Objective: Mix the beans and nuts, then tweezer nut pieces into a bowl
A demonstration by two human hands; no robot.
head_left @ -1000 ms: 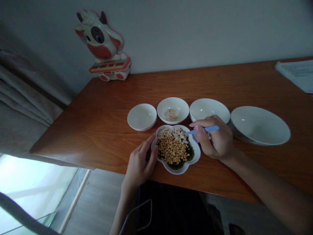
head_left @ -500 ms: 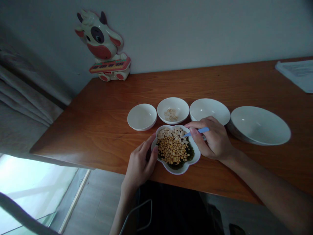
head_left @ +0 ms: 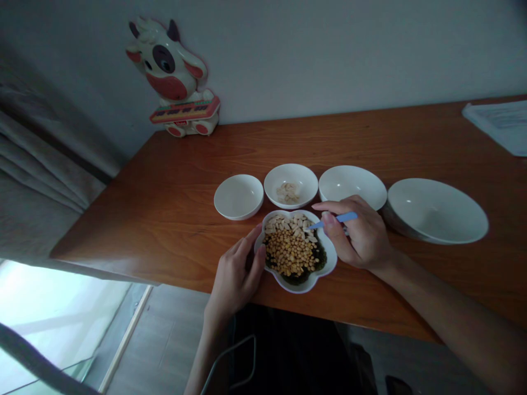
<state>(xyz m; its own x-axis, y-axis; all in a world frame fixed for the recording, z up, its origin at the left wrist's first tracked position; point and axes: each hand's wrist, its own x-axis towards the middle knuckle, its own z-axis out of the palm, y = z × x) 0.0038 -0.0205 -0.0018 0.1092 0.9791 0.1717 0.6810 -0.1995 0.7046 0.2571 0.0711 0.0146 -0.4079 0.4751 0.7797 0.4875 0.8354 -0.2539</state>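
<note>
Blue tool [head_left: 346, 217] pinched in right hand [head_left: 359, 235], tip among pale seeds [head_left: 287, 222]. Left hand [head_left: 236, 274] half-curled, gripping flower-shaped dish [head_left: 302, 288]. Looks partway: few pale pieces [head_left: 288, 192] in white bowl [head_left: 307, 182], many seeds left.

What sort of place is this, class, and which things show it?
Probably a room in a home: a cow toy stands on the wooden table, and a curtain hangs at the left.
</note>
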